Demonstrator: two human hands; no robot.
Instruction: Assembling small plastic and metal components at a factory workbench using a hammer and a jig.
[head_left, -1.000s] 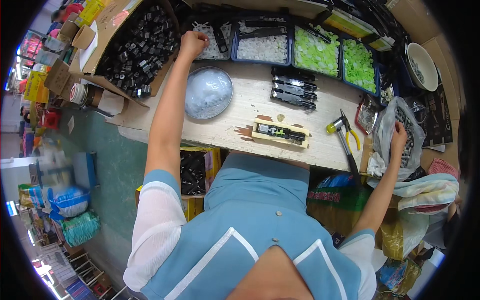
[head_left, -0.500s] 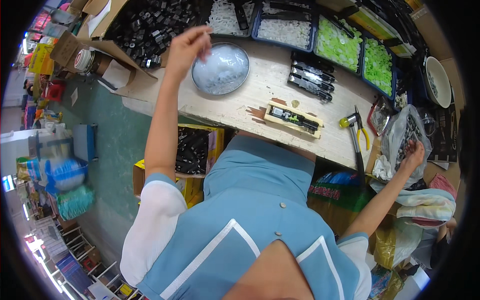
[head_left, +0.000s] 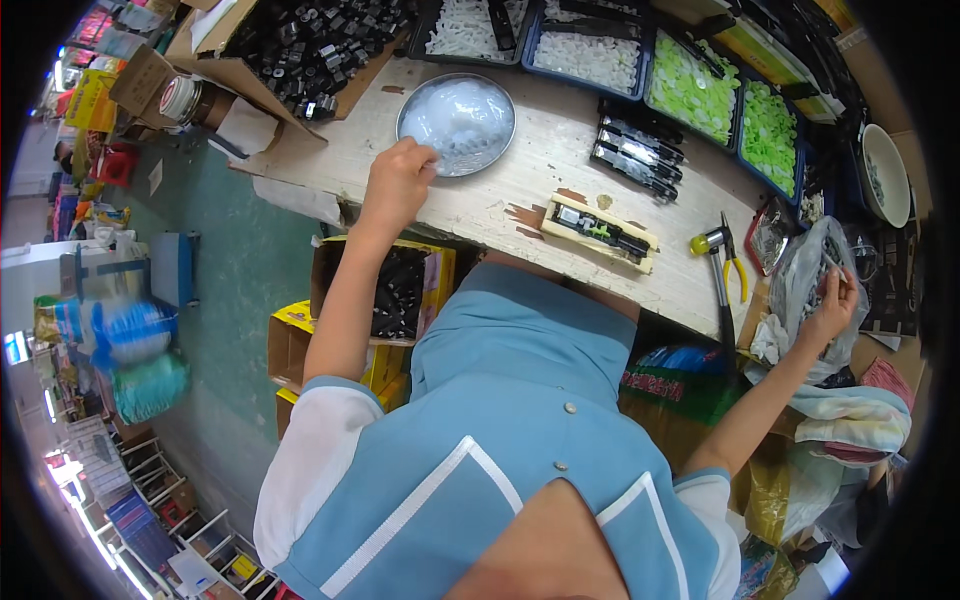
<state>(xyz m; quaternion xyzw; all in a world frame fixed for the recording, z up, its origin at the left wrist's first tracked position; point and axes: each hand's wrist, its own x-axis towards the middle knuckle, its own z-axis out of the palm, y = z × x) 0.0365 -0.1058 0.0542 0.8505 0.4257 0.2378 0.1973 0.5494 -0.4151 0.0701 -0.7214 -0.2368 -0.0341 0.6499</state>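
My left hand (head_left: pixel 400 184) is closed in a pinch at the near left rim of a round metal dish (head_left: pixel 409 108). Clear plastic and small pale pieces lie in that dish. What the fingertips hold, if anything, is too small to make out. At the right, my right hand (head_left: pixel 834 303) dips its curled fingers into a clear plastic bag (head_left: pixel 815 262) of small grey parts; whatever they grip is hidden. Between the hands, a cream block fixture (head_left: pixel 557 229) near the bench edge cradles a black assembly (head_left: pixel 600 229) with a bright green piece.
Blue trays of white pieces (head_left: pixel 585 62) and green pieces (head_left: pixel 690 85) line the back. Several black assemblies (head_left: pixel 637 150) lie before them. A hammer (head_left: pixel 716 275) and yellow-handled pliers (head_left: pixel 736 270) rest at right. A carton of black parts (head_left: pixel 310 55) stands back left.
My left hand has come nearer to me, from above the dish's far left side to its near rim, and its fingers have drawn together. My right hand stays in the bag.
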